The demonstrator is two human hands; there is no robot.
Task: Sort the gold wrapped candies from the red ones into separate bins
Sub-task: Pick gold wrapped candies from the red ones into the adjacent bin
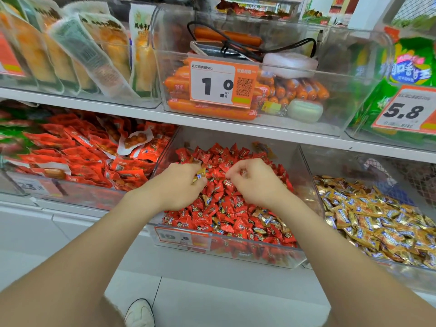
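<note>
Nearest us, a white lace-up shoe (139,312) stands on the pale tiled floor (212,298), and two bare forearms reach up from the bottom corners towards the lower white shelf (59,210).

The left hand (179,185) has its fingers curled and pinches a single gold wrapped candy (200,175) between thumb and fingertips, just above the heap. The right hand (252,182) is just beside it, fingers curled downward with their tips among the red wrapped candies (212,215); we cannot tell whether they grip one.

Both hands are over the clear plastic middle bin (236,256) at the front edge of the lower shelf. It carries an orange and white price label (181,237) reading 19.8. A few stray gold pieces (264,220) lie mixed among the red ones near its front right corner.

Just to the right, the clear plastic right-hand bin (313,185) holds a heap of gold wrapped sweets (377,227). To the left we see red foil snack packets (82,156) in another clear bin.

Farther back, on the upper white shelf (212,123), orange sausages (212,108) fill a clear tub behind a price tag (221,81) reading 1.0, with a black cable (236,43) coiled on top. Pale packets of yellow snacks (82,50) lean at the left end, and green bags (405,67) stand at the right end.
</note>
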